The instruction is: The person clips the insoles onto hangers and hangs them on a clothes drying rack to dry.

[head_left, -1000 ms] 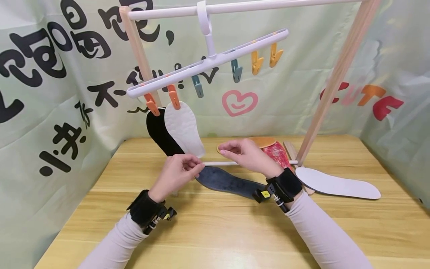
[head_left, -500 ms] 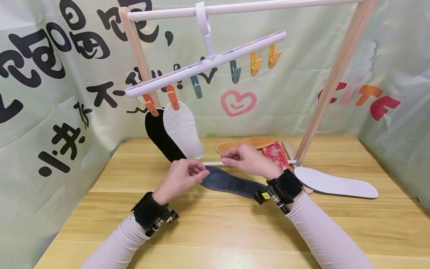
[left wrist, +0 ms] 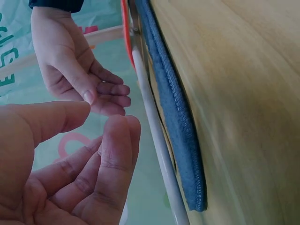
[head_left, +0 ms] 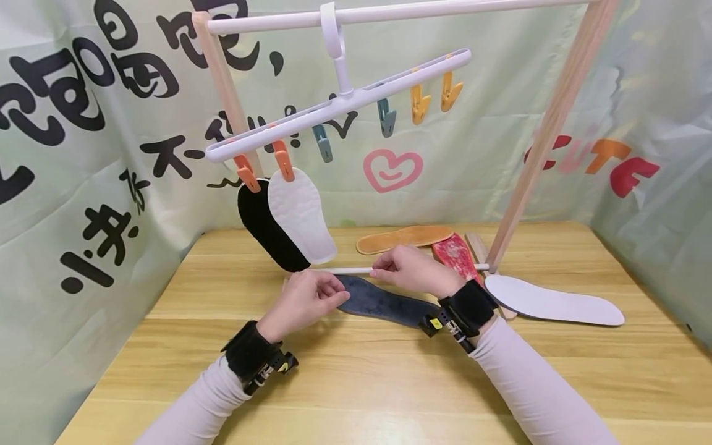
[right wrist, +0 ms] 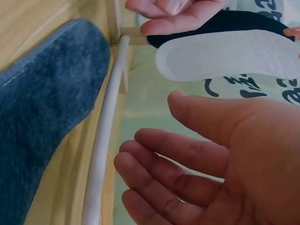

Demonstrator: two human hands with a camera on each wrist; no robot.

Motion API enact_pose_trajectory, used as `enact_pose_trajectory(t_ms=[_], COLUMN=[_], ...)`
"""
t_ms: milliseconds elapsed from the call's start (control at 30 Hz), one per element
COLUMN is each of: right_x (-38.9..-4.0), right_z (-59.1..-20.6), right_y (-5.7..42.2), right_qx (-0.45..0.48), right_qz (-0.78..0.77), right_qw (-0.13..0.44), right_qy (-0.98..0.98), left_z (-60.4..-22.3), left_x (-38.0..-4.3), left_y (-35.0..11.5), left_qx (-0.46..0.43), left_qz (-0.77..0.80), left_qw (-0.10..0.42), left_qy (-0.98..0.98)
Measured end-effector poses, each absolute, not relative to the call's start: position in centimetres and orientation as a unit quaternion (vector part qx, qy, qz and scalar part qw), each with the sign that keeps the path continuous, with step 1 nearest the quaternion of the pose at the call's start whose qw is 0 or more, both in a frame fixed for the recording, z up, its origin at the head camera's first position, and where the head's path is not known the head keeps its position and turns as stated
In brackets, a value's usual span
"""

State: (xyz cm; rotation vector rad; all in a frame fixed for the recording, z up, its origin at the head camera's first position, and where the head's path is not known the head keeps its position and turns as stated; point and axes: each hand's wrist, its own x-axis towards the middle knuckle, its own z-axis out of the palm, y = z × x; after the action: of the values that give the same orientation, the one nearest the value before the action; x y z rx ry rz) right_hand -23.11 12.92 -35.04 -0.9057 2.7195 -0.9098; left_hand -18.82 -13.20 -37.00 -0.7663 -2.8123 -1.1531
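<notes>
Loose, empty left hand (head_left: 306,301) and right hand (head_left: 413,271) hang mid-frame by the fuzzy blue insole (head_left: 381,301), likely bendy and light: pinch its edge.

On my feed: green cloth (head_left: 473,185), black lettering (head_left: 165,151) 10 o'clock, heart (head_left: 391,177) 12, "CUTE" (head_left: 610,150) 2; glossy wood table (head_left: 356,377) 6.
</notes>
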Motion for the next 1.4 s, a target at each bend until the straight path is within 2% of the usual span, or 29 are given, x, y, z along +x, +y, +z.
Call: enact_pose_trajectory(t_ms=[267,633,1400], right_x=[-23.0,-23.2,-23.2], right_z=[-35.6,-36.5,-37.2], right_y=[12.9,13.0,12.4], right_qx=[-0.301,-0.293,-0.282], right_qz=[-0.267,-0.253,-0.223], right_qw=[0.07,0.103,0.116], right_qy=[0.913,0.916,0.926], left_z=[-37.4,-37.9,-38.9], left_x=[-18.7,-18.5,-18.5], left_y=[-13.1,-12.8,-12.6], left_qx=[-0.251,-0.245,-0.227], left_qz=[-0.37,-0.354,-0.331], left_qw=[-0.025,-0.054,-0.088], left_qy=[-0.894,-0.901,-0.912])
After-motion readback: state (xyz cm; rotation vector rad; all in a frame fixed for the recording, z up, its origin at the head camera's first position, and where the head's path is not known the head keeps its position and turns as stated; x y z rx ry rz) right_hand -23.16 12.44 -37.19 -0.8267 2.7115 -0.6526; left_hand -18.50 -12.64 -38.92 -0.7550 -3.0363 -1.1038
